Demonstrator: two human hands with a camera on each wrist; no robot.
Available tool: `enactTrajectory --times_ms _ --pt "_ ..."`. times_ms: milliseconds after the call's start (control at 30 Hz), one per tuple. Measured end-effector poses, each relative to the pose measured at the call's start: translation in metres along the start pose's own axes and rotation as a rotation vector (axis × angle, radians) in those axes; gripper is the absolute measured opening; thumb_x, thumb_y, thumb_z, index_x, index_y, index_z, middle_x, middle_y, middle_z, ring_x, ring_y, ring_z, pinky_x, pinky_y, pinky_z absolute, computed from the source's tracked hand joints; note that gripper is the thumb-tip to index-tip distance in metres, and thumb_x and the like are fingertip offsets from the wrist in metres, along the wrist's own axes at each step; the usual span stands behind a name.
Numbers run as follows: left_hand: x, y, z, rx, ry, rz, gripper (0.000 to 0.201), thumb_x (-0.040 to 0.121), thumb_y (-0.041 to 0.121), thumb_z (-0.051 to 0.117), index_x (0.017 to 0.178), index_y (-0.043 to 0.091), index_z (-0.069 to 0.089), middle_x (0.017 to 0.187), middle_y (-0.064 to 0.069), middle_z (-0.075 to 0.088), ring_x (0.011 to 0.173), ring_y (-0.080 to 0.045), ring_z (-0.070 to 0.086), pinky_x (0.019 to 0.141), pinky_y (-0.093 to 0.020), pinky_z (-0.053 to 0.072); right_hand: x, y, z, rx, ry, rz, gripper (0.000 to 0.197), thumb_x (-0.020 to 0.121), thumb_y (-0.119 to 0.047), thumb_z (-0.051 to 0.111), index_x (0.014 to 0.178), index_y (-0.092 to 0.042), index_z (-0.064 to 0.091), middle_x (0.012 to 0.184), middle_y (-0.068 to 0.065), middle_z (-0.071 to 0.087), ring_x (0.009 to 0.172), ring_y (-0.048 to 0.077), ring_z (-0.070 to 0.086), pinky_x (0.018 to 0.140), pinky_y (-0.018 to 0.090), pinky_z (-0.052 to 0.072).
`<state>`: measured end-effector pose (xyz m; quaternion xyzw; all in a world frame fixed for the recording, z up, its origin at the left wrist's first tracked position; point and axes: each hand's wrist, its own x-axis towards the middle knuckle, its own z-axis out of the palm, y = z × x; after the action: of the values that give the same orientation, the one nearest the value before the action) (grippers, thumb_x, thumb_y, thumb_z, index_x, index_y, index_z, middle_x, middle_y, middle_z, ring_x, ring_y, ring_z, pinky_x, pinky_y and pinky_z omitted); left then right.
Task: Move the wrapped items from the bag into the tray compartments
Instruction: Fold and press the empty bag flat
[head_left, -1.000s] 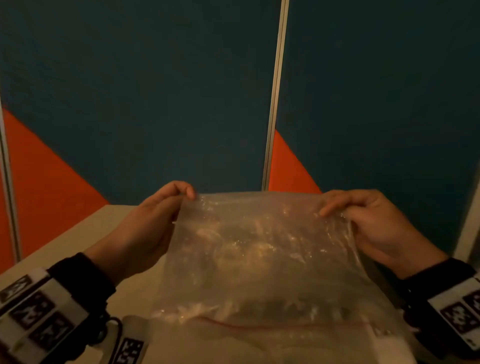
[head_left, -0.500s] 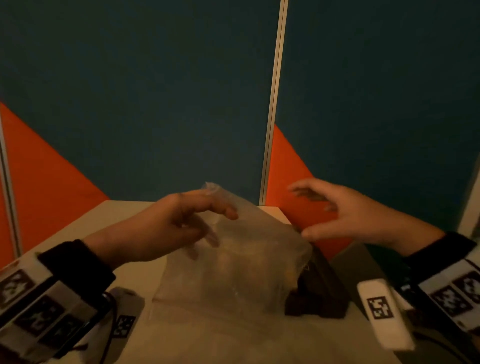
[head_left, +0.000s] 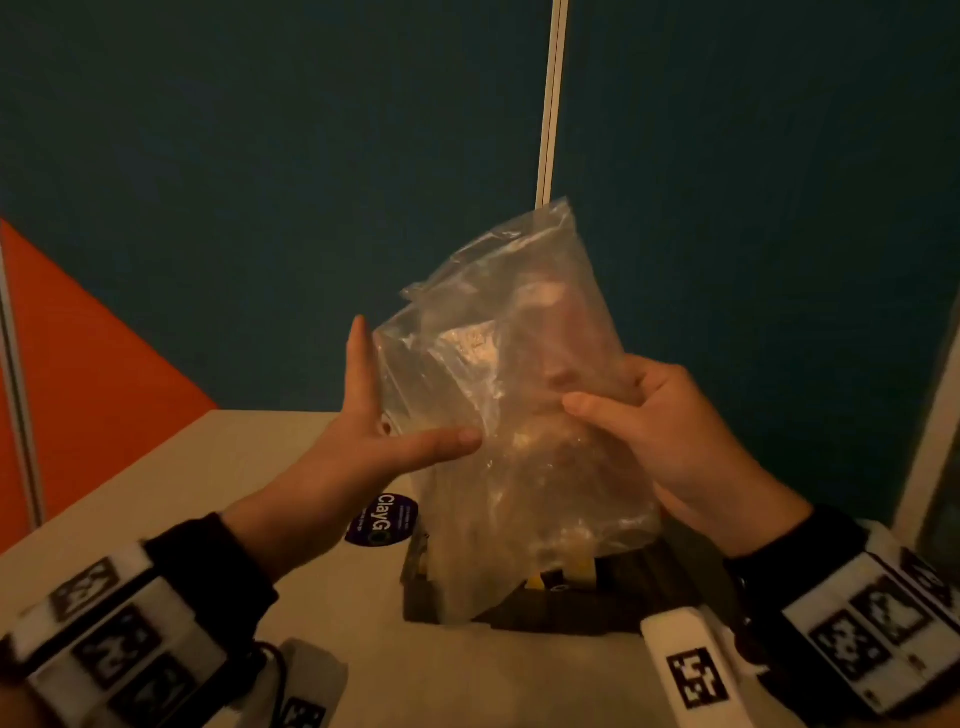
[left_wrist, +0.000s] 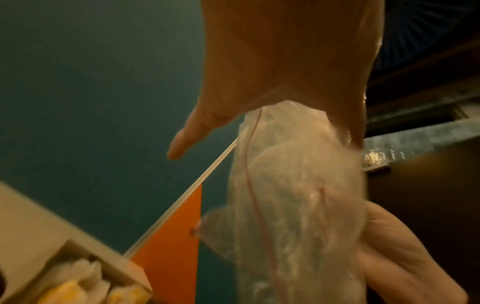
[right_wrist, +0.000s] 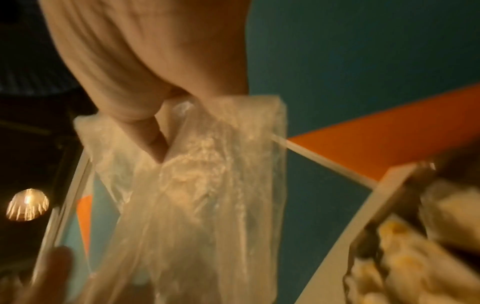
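A crumpled clear plastic bag (head_left: 519, 415) is held upright above the dark tray (head_left: 545, 621). My right hand (head_left: 613, 395) grips the bag's right side, thumb in front and fingers behind. My left hand (head_left: 395, 400) lies against its left side with straight fingers, and its thumb touches the front. I cannot tell what is inside the bag. Yellow wrapped items (head_left: 576, 569) show in the tray under the bag. They also appear as wrapped items (left_wrist: 70, 288) in the left wrist view and wrapped items (right_wrist: 405, 242) in the right wrist view.
The tray stands on a beige table (head_left: 208, 493) in front of a blue and orange partition (head_left: 260, 208). A round purple label (head_left: 382, 519) lies left of the tray. A white tagged block (head_left: 691, 675) sits at the front right.
The bag was spread between both hands, then sagged onto the tray as the right hand let go. Now it is raised upright, the right hand gripping it and the left flat against it.
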<state>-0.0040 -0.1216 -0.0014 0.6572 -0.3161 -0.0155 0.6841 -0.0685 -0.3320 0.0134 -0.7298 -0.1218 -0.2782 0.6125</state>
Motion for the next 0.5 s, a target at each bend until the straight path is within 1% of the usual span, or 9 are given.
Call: enactTrajectory --times_ms 67,133,167,233,267,333,400,433,500 --pt "0.005 -0.008 -0.004 -0.172 -0.056 -0.096 0.124 0.042 0.041 0.088 0.134 0.057 0.007 0.141 0.006 0.042 0.121 -0.024 0.049 0.097 -0.056 0.039 -0.004 -0.004 0.001 0.217 -0.071 0.048 0.023 0.076 0.002 0.06 0.077 -0.017 0.074 0.075 0.0 0.075 0.069 0.014 0.071 0.064 0.029 0.059" --pt "0.004 -0.011 -0.008 -0.292 -0.222 -0.177 0.113 0.037 0.047 0.088 0.135 0.034 0.032 0.121 -0.001 0.061 0.103 -0.024 0.063 0.085 -0.046 0.052 -0.005 -0.003 -0.001 0.346 -0.114 0.096 0.02 0.071 -0.004 0.059 0.08 -0.012 0.075 0.079 0.005 0.075 0.073 0.017 0.072 0.069 0.034 0.059" --pt "0.003 -0.012 -0.008 -0.329 -0.307 -0.194 0.1 0.037 0.047 0.087 0.125 0.02 0.048 0.108 -0.003 0.069 0.094 -0.022 0.067 0.077 -0.039 0.056 -0.005 -0.001 -0.003 0.379 -0.13 0.122 0.02 0.072 -0.006 0.059 0.083 -0.01 0.075 0.082 0.008 0.074 0.076 0.019 0.072 0.074 0.036 0.058" --pt "0.002 -0.012 -0.008 -0.364 -0.388 -0.182 0.063 0.041 0.038 0.086 0.096 0.015 0.068 0.09 -0.006 0.073 0.081 -0.022 0.07 0.066 -0.031 0.057 -0.005 0.002 -0.007 0.399 -0.128 0.173 0.02 0.076 -0.009 0.056 0.084 -0.008 0.075 0.085 0.011 0.073 0.079 0.021 0.071 0.081 0.039 0.056" --pt "0.002 -0.009 -0.006 -0.351 -0.376 -0.164 0.048 0.047 0.032 0.084 0.09 0.015 0.071 0.09 -0.009 0.072 0.08 -0.024 0.07 0.065 -0.032 0.057 -0.005 0.005 -0.009 0.378 -0.105 0.192 0.02 0.079 -0.009 0.055 0.083 -0.009 0.075 0.086 0.011 0.073 0.08 0.022 0.07 0.081 0.04 0.056" --pt "0.006 -0.008 -0.006 -0.31 -0.267 -0.096 0.028 0.065 0.021 0.073 0.093 0.021 0.07 0.096 -0.012 0.07 0.082 -0.027 0.069 0.07 -0.037 0.058 -0.005 0.011 -0.014 0.253 -0.036 0.198 0.023 0.087 -0.006 0.051 0.09 -0.011 0.073 0.092 0.013 0.073 0.087 0.027 0.071 0.083 0.044 0.054" --pt "0.01 -0.003 -0.006 -0.286 -0.182 0.001 0.036 0.078 0.012 0.058 0.104 0.036 0.063 0.1 -0.003 0.071 0.082 -0.023 0.068 0.071 -0.036 0.058 -0.006 0.016 -0.018 0.177 -0.033 0.201 0.026 0.09 -0.004 0.049 0.102 -0.018 0.069 0.101 0.012 0.073 0.097 0.03 0.068 0.085 0.05 0.053" --pt "0.009 0.0 -0.004 -0.269 -0.166 0.062 0.044 0.081 0.006 0.052 0.107 0.04 0.06 0.096 0.004 0.071 0.078 -0.017 0.068 0.068 -0.03 0.058 -0.007 0.018 -0.02 0.195 -0.048 0.202 0.032 0.089 -0.002 0.05 0.104 -0.024 0.067 0.101 0.007 0.074 0.097 0.028 0.069 0.083 0.05 0.054" --pt "0.007 0.003 -0.004 -0.215 -0.143 0.14 0.038 0.083 -0.003 0.049 0.097 0.03 0.063 0.078 0.007 0.071 0.066 -0.008 0.065 0.058 -0.019 0.053 -0.009 0.022 -0.024 0.301 -0.093 0.199 0.038 0.081 -0.002 0.056 0.098 -0.034 0.069 0.094 0.001 0.075 0.085 0.02 0.072 0.074 0.044 0.057"
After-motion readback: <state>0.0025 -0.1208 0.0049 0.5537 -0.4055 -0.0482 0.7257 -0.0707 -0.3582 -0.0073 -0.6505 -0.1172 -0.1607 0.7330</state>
